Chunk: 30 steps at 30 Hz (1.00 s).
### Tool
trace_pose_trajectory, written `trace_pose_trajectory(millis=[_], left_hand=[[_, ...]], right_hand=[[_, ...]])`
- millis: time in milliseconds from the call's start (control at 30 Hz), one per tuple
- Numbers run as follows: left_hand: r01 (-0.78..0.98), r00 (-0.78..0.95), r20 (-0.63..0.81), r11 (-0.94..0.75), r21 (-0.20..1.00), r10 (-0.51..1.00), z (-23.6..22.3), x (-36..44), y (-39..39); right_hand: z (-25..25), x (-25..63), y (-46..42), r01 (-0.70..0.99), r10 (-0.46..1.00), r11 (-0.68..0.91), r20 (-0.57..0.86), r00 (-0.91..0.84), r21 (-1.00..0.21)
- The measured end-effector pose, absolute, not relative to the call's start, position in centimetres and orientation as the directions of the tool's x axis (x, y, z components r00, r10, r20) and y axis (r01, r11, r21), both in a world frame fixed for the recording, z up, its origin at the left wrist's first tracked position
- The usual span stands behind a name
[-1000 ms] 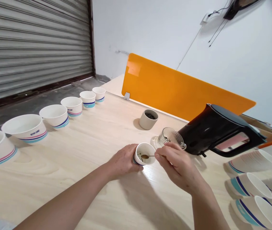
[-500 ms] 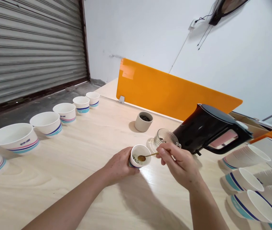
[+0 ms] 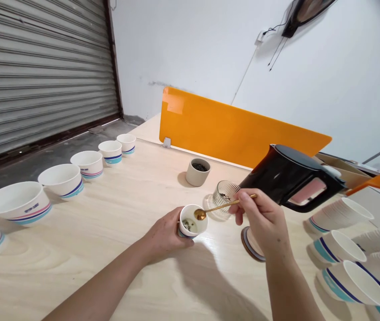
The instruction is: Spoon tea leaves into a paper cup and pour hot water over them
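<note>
My left hand (image 3: pixel 165 232) is wrapped round a small white paper cup (image 3: pixel 192 221) standing on the wooden table (image 3: pixel 116 209); dark leaf bits lie in the cup's bottom. My right hand (image 3: pixel 263 218) pinches the handle of a gold spoon (image 3: pixel 221 207), whose bowl hovers over the cup's rim. Just behind the spoon stands a ribbed glass cup (image 3: pixel 225 196) with a few dark bits inside. Farther back sits a beige pot (image 3: pixel 198 171) filled with dark leaves.
A black electric kettle (image 3: pixel 290 177) stands right of the glass cup, and a round disc (image 3: pixel 250 244) lies below my right hand. A row of white paper bowls (image 3: pixel 59 178) lines the left edge. More cups (image 3: pixel 340 245) lie at the right. An orange divider (image 3: pixel 239 129) stands behind.
The spoon has risen out of the small cup, its bowl now above the rim. My right hand moved right and up. My left hand still holds the cup.
</note>
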<state>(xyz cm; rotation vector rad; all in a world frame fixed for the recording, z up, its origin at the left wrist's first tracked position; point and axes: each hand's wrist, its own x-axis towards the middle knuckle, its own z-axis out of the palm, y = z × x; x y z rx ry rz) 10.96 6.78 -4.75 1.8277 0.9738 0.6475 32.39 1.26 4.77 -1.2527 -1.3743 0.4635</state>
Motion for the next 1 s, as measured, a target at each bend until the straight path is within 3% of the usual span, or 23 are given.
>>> trace_pose_trajectory(millis=[133,233,467,633,1000], left_hand=[[0.335,0.532,0.02,-0.232,0.913,0.847,-5.0,11.0,7.0],[0.3,0.515,0.019,-0.201,0.932,0.857,-5.1,11.2,7.0],[0.208,0.501,-0.009,-0.11,0.972,0.865,-5.4,11.5,6.8],[0.157,0.518,0.0,-0.095,0.983,0.855,-5.6,11.6,6.8],[0.241,0.507,0.015,-0.159,0.957,0.862,-5.3,11.4,6.7]], right_hand=[[5.6,34.9,2.0,0.399,0.663,0.351,0.526,0.533,-0.847],[5.4,37.2,2.6,0.503,0.561,0.268,0.557,0.612,-0.822],[2.7,39.1,4.5,0.615,0.759,-0.007,0.397,0.517,-0.788],[1.6,39.0,5.2,0.651,0.815,-0.058,0.341,0.469,-0.757],[1.4,40.3,5.0,0.755,0.918,-0.124,0.216,0.334,-0.644]])
